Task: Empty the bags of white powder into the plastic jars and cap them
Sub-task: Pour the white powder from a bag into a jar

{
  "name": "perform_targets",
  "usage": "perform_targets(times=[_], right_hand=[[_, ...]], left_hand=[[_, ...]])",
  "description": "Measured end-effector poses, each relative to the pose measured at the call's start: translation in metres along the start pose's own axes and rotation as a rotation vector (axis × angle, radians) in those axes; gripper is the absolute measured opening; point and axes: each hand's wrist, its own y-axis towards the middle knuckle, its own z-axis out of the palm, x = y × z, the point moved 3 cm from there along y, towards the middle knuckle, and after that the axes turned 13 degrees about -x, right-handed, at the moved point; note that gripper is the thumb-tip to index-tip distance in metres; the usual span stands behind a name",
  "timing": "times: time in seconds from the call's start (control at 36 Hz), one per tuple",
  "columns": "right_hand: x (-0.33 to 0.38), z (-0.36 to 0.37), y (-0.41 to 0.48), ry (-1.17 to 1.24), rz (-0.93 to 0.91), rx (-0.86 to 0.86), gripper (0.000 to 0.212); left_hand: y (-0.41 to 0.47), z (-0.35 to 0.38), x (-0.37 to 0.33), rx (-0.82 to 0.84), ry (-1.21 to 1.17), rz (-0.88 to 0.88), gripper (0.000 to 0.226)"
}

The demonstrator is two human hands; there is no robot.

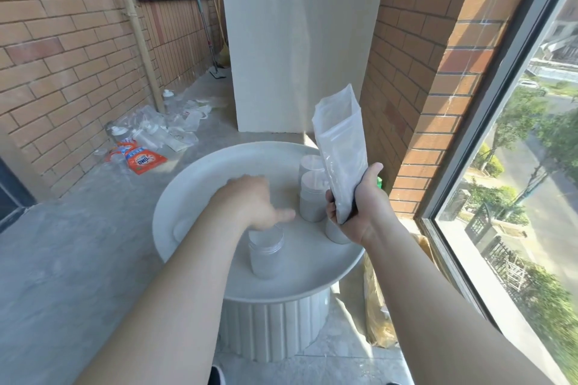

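My right hand (359, 206) grips the lower end of a clear plastic bag (341, 150) held upright, open top up, with white powder in its bottom. My left hand (253, 203) hovers blurred just above an uncapped frosted plastic jar (266, 251) at the front of the round white table (194, 184); its fingers are loosely spread and nothing shows in them. Two white-capped jars stand behind, one (312, 197) near my right hand and one (309, 164) farther back. Another jar (334, 233) is partly hidden under my right hand.
A round flat lid-like shape (181, 228) lies on the table's left rim. On the concrete floor at the left lie orange detergent bags (140, 158), empty plastic bags and bottles (162, 128). A brick wall and a window (516, 166) close the right side. A yellowish bag (378, 306) leans beside the table base.
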Motion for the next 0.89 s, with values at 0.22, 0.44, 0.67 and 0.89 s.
perform_targets(times=[0.22, 0.44, 0.67, 0.89], right_hand=[[0.0, 0.002, -0.002, -0.017, -0.019, 0.004, 0.063], [0.002, 0.0, -0.001, -0.029, -0.076, -0.011, 0.064], [0.015, -0.008, 0.006, -0.109, -0.253, -0.148, 0.072], [0.026, -0.018, 0.003, -0.298, -0.689, -0.269, 0.065]], left_hand=[[-0.005, 0.027, -0.02, 0.138, 0.152, 0.096, 0.068], [0.001, 0.03, -0.018, -0.065, 0.113, 0.085, 0.081], [-0.006, 0.026, -0.051, -0.174, -0.995, -0.15, 0.041], [-0.03, 0.058, -0.093, 0.059, -1.78, -0.42, 0.041]])
